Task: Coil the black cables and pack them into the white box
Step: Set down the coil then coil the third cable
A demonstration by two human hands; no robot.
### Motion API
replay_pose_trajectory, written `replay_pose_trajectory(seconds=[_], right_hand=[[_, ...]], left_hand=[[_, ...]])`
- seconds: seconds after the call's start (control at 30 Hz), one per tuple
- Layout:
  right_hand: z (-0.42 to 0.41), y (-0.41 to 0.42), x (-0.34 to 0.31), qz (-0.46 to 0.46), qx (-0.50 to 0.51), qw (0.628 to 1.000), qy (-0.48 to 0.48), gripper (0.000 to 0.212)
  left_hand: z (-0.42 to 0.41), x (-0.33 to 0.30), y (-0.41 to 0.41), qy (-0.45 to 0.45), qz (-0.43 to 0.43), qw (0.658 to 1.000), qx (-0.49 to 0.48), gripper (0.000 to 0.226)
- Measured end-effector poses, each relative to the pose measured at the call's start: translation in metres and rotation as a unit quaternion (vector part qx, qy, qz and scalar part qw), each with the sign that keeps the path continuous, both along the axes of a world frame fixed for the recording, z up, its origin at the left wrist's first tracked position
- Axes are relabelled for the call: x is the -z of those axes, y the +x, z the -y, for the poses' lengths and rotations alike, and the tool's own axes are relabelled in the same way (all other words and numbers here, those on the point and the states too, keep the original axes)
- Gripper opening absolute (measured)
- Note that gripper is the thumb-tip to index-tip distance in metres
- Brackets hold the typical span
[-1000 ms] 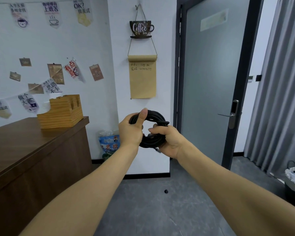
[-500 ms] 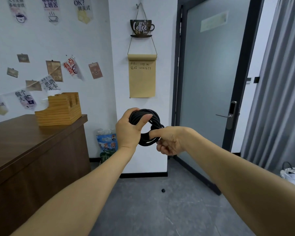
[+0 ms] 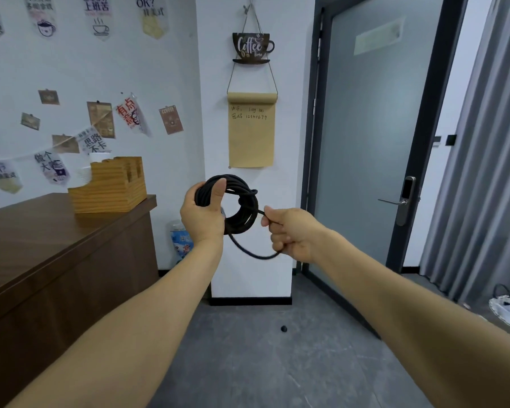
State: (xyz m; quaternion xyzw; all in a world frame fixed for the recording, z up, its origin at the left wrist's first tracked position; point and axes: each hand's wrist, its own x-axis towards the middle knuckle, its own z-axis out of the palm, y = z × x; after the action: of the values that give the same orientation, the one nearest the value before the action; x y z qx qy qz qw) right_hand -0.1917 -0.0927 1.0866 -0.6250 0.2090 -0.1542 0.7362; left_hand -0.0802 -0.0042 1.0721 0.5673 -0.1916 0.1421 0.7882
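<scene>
left hand (image 3: 202, 214) grips the coiled black cable (image 3: 242, 207) at chest height, thumb clamped over the loops to stop them springing apart. right hand (image 3: 289, 234), just beside it, pinches the loose tail, apparently to cinch it. white box not identifiable.

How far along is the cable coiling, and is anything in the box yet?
Done: most of the black cable is wound into a round coil, gripped by the left hand. In hand: the right hand pinches the loose tail, which loops below the coil and looks wrapped once around it. Left: finishing the tail and packing. No white box is in view.
</scene>
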Motion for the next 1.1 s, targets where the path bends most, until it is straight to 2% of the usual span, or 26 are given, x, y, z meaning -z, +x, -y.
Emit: replay_pose_trajectory(seconds=[0.1,0.17,0.23,0.37,0.4,0.53,0.63,0.7,0.9,1.03,1.1], right_hand=[[0.006,-0.003,-0.003,-0.103,-0.046,0.978,-0.176,0.034],[0.005,-0.002,-0.002,-0.141,-0.037,0.935,-0.325,0.037],[0.005,0.001,0.003,-0.14,0.0,0.884,-0.446,0.04],[0.014,0.004,0.018,-0.133,0.095,0.833,-0.528,0.039],[0.015,0.004,0.021,-0.117,0.106,0.839,-0.521,0.039],[0.01,0.005,0.03,-0.023,0.118,0.901,-0.417,0.037],[0.003,0.013,0.029,0.01,0.132,0.93,-0.343,0.045],[-0.003,0.02,0.027,0.032,0.141,0.946,-0.29,0.051],[-0.015,0.022,0.023,0.064,0.114,0.977,-0.167,0.06],[-0.016,0.021,0.023,0.073,0.157,0.981,-0.088,0.027],[-0.018,0.021,0.022,0.096,0.171,0.98,-0.036,0.016]], left_hand=[[0.0,0.0,-0.001,-0.01,-0.036,0.999,0.007,0.043],[0.003,0.0,-0.004,-0.019,-0.073,0.997,0.014,0.041],[0.006,0.0,-0.008,-0.037,-0.117,0.992,0.023,0.038],[0.012,0.004,-0.019,-0.066,-0.224,0.972,0.031,0.056],[0.013,0.006,-0.021,-0.076,-0.247,0.965,0.037,0.058],[0.018,0.011,-0.026,-0.135,-0.314,0.937,0.072,0.06],[0.021,0.01,-0.025,-0.173,-0.341,0.92,0.082,0.051],[0.021,0.007,-0.026,-0.193,-0.344,0.915,0.087,0.049],[0.024,0.01,-0.03,-0.191,-0.291,0.933,0.092,0.04],[0.027,0.018,-0.034,-0.203,-0.282,0.928,0.136,0.054],[0.03,0.019,-0.036,-0.203,-0.267,0.929,0.155,0.048]])
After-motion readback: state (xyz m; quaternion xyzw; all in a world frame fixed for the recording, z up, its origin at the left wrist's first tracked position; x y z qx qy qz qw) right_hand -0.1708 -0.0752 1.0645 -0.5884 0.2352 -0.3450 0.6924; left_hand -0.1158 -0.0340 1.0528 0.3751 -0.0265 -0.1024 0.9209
